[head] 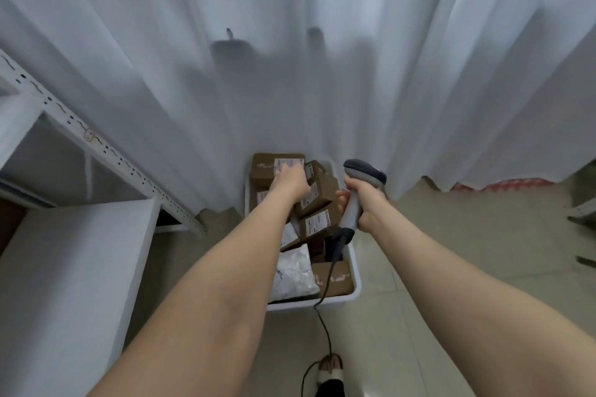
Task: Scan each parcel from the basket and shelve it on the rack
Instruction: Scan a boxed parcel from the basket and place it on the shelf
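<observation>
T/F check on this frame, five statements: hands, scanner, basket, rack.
1. The right hand grips the barcode scanner. True.
2. The left hand hangs idle. False: it touches a cardboard box at the far end of the basket.
3. The basket stands on the rack. False: it stands on the floor, beside the rack.
4. The scanner has a cable. True.
5. The basket holds one parcel. False: several.

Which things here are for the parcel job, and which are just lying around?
For the job: brown cardboard parcels, white plastic basket, grey handheld scanner, white metal rack.
Just lying about: white fabric curtain, red patterned thing under its hem, too hidden to name.
</observation>
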Available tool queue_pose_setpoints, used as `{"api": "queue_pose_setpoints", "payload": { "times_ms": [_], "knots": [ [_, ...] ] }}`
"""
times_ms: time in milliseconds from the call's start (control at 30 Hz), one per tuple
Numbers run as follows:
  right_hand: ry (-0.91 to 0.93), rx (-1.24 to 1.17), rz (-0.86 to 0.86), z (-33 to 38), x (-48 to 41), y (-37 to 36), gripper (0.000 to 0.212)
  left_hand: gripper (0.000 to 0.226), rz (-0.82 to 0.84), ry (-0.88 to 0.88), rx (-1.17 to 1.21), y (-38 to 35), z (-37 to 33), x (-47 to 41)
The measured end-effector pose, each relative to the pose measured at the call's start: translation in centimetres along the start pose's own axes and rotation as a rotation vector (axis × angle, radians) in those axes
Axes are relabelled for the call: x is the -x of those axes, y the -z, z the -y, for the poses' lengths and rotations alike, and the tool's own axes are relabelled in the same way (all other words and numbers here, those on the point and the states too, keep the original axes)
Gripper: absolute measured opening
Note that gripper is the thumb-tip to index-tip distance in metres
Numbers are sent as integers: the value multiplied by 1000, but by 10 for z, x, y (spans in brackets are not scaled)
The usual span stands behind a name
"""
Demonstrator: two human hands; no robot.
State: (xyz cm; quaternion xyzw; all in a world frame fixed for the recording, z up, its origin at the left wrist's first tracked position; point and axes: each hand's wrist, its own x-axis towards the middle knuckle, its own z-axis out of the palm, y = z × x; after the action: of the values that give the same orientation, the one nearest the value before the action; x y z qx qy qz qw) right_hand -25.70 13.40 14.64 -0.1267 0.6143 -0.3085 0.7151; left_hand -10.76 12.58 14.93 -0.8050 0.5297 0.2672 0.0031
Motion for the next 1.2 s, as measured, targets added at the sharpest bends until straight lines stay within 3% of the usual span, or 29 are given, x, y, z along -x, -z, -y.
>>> {"api": "queue_pose_setpoints", "payload": {
  "times_ms": [467,633,800,1000,1200],
  "knots": [
    [-101,-1,-104,-32,-206,73,21,62,224,-22,38,-184,-15,-137],
    [-102,49,-93,-49,-286,91,50,107,245,-27,70,-251,-15,-189],
    [-104,72,-63,-68,-353,95,54,127,201,-61,64,-298,-15,-238],
    [-114,41,5,-81,-393,93,48,129,216,-109,-6,-328,-15,-273],
    [-121,93,1,-80,-379,88,42,115,169,-127,-3,-316,-7,-261]
  ]
}}
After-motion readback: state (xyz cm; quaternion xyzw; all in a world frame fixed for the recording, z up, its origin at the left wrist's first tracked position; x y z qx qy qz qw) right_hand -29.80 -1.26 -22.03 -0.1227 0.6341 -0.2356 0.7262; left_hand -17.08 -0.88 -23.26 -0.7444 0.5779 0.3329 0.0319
